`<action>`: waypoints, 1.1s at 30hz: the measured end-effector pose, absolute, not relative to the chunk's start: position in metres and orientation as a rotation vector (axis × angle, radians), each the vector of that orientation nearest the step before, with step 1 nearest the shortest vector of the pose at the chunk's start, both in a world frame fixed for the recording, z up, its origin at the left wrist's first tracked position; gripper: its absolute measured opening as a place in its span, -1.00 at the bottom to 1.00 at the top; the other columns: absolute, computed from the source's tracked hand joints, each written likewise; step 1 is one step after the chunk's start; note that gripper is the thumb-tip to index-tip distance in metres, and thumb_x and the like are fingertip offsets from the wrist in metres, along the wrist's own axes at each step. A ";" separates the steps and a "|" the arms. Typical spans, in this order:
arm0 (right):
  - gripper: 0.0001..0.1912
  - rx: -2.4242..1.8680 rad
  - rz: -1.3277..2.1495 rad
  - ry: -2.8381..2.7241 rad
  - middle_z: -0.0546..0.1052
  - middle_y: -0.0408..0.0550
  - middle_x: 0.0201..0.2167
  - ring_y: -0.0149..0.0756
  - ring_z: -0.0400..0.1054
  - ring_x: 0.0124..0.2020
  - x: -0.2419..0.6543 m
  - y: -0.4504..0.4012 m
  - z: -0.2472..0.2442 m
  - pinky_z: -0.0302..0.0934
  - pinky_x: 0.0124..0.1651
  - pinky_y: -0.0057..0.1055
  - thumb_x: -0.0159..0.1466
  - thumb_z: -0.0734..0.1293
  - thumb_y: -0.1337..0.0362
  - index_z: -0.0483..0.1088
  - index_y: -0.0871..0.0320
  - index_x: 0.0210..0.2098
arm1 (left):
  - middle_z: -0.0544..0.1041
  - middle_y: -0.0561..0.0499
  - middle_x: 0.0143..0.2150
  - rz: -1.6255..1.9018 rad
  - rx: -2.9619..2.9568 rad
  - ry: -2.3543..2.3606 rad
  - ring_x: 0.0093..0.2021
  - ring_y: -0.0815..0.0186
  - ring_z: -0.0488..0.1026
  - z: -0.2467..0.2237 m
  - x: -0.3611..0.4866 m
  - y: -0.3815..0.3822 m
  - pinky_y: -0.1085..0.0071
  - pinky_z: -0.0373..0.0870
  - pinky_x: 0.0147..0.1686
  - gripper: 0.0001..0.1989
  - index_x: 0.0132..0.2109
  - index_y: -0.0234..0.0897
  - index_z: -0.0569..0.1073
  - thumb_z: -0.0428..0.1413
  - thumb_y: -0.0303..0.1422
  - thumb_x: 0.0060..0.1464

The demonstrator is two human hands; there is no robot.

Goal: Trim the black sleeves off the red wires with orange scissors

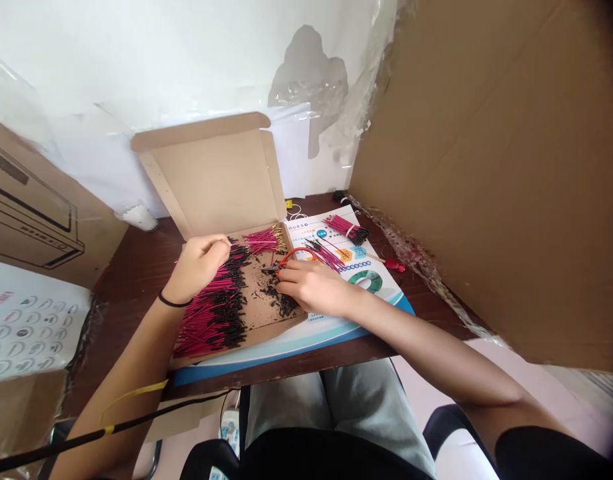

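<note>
My left hand [202, 265] is closed in a pinch above the left side of an open cardboard box [273, 327]. Whatever its fingertips hold is too small to make out. Below it lies a thick pile of red wires with black ends [213, 320]. Over the box's right side, my right hand [306, 283] is closed around orange-handled cutters [299, 252], their dark metal tip pointing left. Black scraps [281, 300] litter the box floor below the tool. More red wires with gold-coloured tips [263, 240] lie at the back of the box.
The box lid [213, 177] stands up against the wall. On a printed sheet [386, 300] to the right are a banded wire bundle [346, 229] and loose wires [325, 255]. A large cardboard panel [486, 167] borders the right side. A dark cable [151, 417] crosses near my left forearm.
</note>
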State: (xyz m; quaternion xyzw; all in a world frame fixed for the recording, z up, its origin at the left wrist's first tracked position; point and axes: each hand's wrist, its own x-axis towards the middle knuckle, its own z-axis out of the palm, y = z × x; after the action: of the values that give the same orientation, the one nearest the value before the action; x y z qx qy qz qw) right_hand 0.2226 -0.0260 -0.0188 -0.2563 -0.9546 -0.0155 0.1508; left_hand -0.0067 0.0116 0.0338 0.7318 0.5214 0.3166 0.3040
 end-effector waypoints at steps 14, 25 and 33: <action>-0.75 -0.713 0.068 -2.794 0.50 -0.05 -0.32 -0.21 0.22 -0.21 0.225 -0.030 -0.017 -0.05 -0.19 -0.27 0.31 0.19 0.26 0.46 0.11 -0.13 | 0.55 -0.34 -0.26 -0.315 2.768 1.861 -0.18 -0.09 0.50 0.049 0.085 0.083 0.15 0.35 -0.24 -0.67 -0.24 -0.43 0.56 0.04 -0.25 0.03; -0.71 -0.844 0.093 -2.450 0.55 -0.06 -0.24 -0.23 0.24 -0.14 0.222 -0.026 -0.025 0.10 -0.07 -0.31 0.34 0.15 0.35 0.47 0.13 -0.09 | 0.58 -0.27 -0.27 -0.122 2.730 1.913 -0.22 0.04 0.53 0.043 0.036 0.072 0.26 0.34 -0.26 -0.45 -0.27 -0.32 0.57 -0.22 -0.08 0.20; -0.65 -1.325 0.042 -2.211 0.44 0.08 -0.01 -0.07 0.21 -0.01 0.213 -0.029 -0.027 0.14 0.01 -0.10 0.30 0.21 0.29 0.37 0.10 0.07 | 0.55 0.03 -0.30 0.341 2.587 1.751 -0.34 0.29 0.46 0.011 -0.039 0.051 0.43 0.30 -0.29 -0.72 -0.29 -0.19 0.52 -0.05 -0.21 0.09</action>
State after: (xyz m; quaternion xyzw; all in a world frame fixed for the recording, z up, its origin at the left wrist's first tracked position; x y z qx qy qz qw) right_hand 0.2127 -0.0294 -0.0266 -0.4937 -0.8239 0.0156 0.2780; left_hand -0.0385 0.0508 0.0112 0.8232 0.5573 0.1085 -0.0004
